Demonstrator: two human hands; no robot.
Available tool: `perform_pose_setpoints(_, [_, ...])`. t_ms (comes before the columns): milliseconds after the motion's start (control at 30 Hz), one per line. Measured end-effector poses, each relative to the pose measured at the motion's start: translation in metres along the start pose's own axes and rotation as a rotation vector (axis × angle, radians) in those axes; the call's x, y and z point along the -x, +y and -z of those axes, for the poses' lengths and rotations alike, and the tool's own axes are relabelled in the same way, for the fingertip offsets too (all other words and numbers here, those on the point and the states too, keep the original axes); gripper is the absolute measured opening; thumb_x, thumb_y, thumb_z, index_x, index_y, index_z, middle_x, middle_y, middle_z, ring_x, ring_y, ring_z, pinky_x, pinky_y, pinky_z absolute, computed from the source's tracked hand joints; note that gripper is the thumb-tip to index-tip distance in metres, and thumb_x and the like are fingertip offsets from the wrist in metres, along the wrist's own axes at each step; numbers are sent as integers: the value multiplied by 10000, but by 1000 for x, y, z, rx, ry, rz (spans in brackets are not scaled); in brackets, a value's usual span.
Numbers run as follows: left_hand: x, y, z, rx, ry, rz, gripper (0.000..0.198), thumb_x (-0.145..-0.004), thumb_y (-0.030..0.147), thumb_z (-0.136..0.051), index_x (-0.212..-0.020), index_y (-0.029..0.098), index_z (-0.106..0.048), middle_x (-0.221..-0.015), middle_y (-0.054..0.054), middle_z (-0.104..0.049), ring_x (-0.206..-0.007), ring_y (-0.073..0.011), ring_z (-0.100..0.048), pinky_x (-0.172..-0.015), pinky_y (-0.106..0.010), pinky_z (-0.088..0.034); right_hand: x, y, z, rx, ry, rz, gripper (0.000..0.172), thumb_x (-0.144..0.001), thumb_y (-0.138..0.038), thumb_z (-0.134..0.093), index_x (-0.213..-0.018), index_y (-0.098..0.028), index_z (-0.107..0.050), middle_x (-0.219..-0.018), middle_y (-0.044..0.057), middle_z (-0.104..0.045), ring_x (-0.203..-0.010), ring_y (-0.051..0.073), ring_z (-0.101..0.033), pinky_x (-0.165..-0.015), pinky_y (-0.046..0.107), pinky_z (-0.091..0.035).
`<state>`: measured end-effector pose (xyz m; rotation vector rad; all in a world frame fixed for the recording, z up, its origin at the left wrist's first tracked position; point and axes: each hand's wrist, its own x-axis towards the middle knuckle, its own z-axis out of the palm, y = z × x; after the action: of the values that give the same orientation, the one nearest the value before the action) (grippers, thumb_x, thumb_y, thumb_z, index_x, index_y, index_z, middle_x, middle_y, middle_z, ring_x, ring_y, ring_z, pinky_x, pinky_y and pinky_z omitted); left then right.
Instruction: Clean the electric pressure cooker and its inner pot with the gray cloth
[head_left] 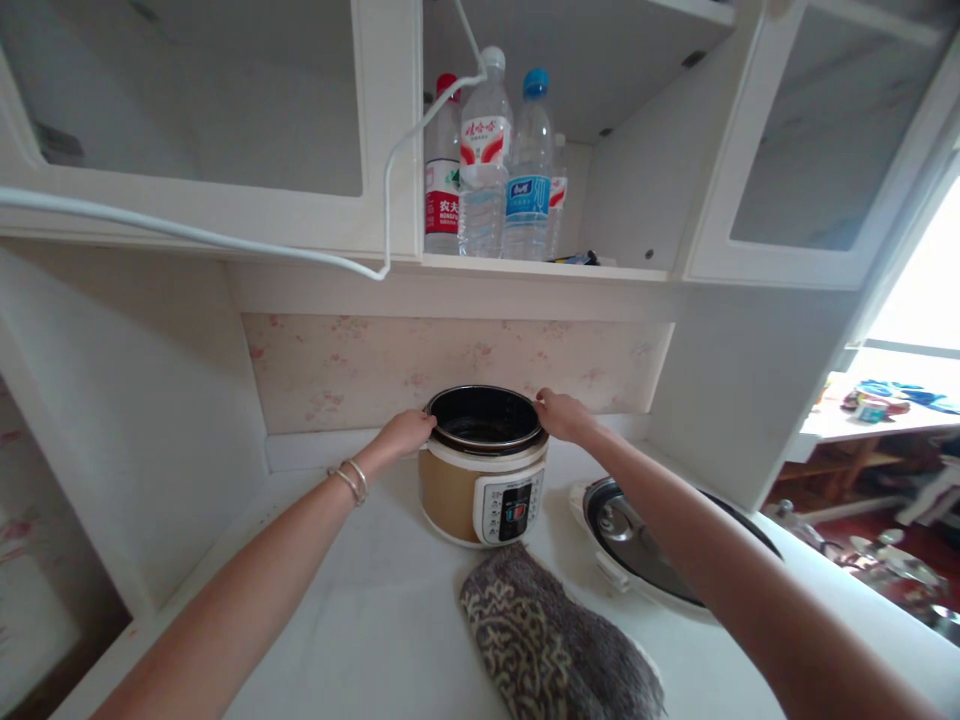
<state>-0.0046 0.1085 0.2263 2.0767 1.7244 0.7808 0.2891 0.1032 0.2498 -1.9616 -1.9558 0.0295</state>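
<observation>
A gold and white pressure cooker stands open on the white counter, its dark inner pot showing inside. My left hand grips the left side of the pot's rim, fingers curled over the edge. My right hand grips the rim on the right side in the same way. Two bangles sit on my left wrist. The cooker's lid lies on the counter to the right, partly hidden under my right forearm.
A grey patterned cloth lies on the counter in front of the cooker. Water bottles stand in the open cabinet above, and a white cord hangs across the cabinet front. A cluttered table stands at far right.
</observation>
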Motion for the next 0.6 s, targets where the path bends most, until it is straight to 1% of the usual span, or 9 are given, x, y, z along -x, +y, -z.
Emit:
perform_pose_setpoints(100, [6, -9, 2, -49, 21, -22, 399, -881, 378, -371, -704, 161, -655, -646, -80, -662, -610, -194, -604, -582, -262, -386, 39, 11, 12, -26, -33, 54, 373, -938, -399, -354, -1110, -153, -576, -974, 143, -668, -889, 232, -627, -768, 319, -454])
perform_pose_setpoints(167, [13, -21, 2, -84, 67, -18, 390, -892, 385, -362, -813, 160, -670, -802, -111, -698, -737, -217, -632, -638, -267, -402, 79, 26, 17, -122, -184, 95, 381, -923, -439, -369, -957, -153, -619, -803, 82, -666, -699, 168, -621, -662, 261, -467])
perform_pose_setpoints(233, [22, -34, 1, -107, 105, -1, 382, -893, 408, -381, -971, 158, -660, -932, -126, -698, -805, -227, -635, -671, -273, -409, 129, 47, 19, -377, -535, 146, 386, -901, -461, -394, -853, -146, -613, -696, 47, -624, -595, 135, -587, -577, 234, -465])
perform_pose_setpoints(300, [31, -45, 0, -98, 119, -3, 448, -894, 460, -390, -1149, 163, -609, -977, -116, -696, -761, -213, -639, -666, -271, -416, 182, 75, 13, -564, -899, 90, 328, -868, -444, -454, -932, -158, -600, -738, 36, -626, -559, 120, -584, -522, 224, -462])
perform_pose_setpoints(333, [35, -49, -1, -85, 121, -20, 488, -896, 486, -387, -1218, 172, -578, -981, -105, -698, -718, -198, -636, -659, -267, -420, 208, 91, 8, -593, -1039, 49, 316, -855, -435, -474, -953, -160, -597, -735, 34, -627, -534, 112, -581, -503, 216, -458])
perform_pose_setpoints(400, [39, -53, -5, -57, 112, -48, 522, -902, 519, -368, -1268, 201, -560, -975, -85, -704, -622, -166, -620, -632, -257, -424, 251, 126, -10, -606, -1175, -88, 283, -820, -404, -500, -936, -165, -598, -687, 22, -614, -467, 97, -552, -462, 205, -438])
perform_pose_setpoints(500, [38, -49, -12, 42, 61, 35, 493, -916, 485, -348, -1289, 233, -547, -1026, -78, -694, -534, -133, -591, -536, -239, -408, 289, 185, -47, -501, -1073, -313, 239, -775, -370, -487, -849, -168, -592, -608, 18, -589, -405, 103, -514, -410, 205, -398])
perform_pose_setpoints(533, [36, -46, -15, 104, 40, 88, 496, -920, 458, -343, -1330, 230, -502, -1044, -85, -687, -508, -125, -578, -493, -232, -393, 293, 204, -60, -451, -937, -362, 224, -762, -366, -482, -824, -175, -581, -609, 17, -583, -413, 109, -514, -403, 205, -387])
perform_pose_setpoints(600, [33, -39, -22, 231, 21, 171, 532, -928, 403, -323, -1419, 205, -370, -1045, -109, -677, -456, -112, -538, -430, -222, -357, 292, 236, -80, -346, -569, -379, 225, -757, -379, -454, -760, -181, -559, -646, 40, -589, -526, 139, -567, -464, 218, -429])
